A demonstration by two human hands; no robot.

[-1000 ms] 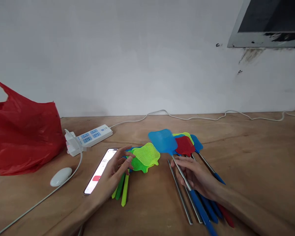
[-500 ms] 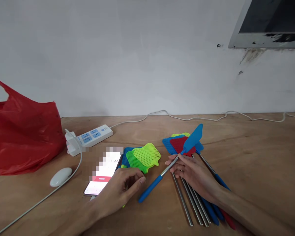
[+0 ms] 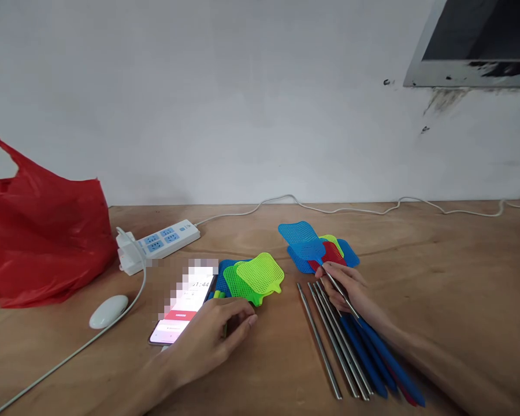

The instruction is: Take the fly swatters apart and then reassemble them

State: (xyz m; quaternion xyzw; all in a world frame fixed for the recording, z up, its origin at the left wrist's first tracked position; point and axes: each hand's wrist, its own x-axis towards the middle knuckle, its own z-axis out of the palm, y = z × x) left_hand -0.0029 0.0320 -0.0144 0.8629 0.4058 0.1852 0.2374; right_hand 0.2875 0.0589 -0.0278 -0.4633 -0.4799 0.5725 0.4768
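Note:
My right hand (image 3: pixel 344 289) pinches the thin metal shaft of a blue fly swatter (image 3: pixel 301 240), whose head lies on top of a pile of blue, red and yellow-green swatters (image 3: pixel 331 252). Their steel shafts and blue and red grips (image 3: pixel 351 341) fan toward me. My left hand (image 3: pixel 212 338) rests palm down on the table, fingers curled over the handles of a second pile of green and blue swatter heads (image 3: pixel 253 277). Nothing shows clearly inside its fingers.
A phone (image 3: pixel 182 309) with a lit screen lies left of my left hand. Further left are a white mouse (image 3: pixel 108 310), a white power strip (image 3: pixel 158 242) with cables, and a red plastic bag (image 3: pixel 39 242). A white cable (image 3: pixel 351 207) runs along the wall.
The blue swatter was swung around in my right hand and now lies aligned on the right pile. My left hand lowered from above the phone onto the green handles.

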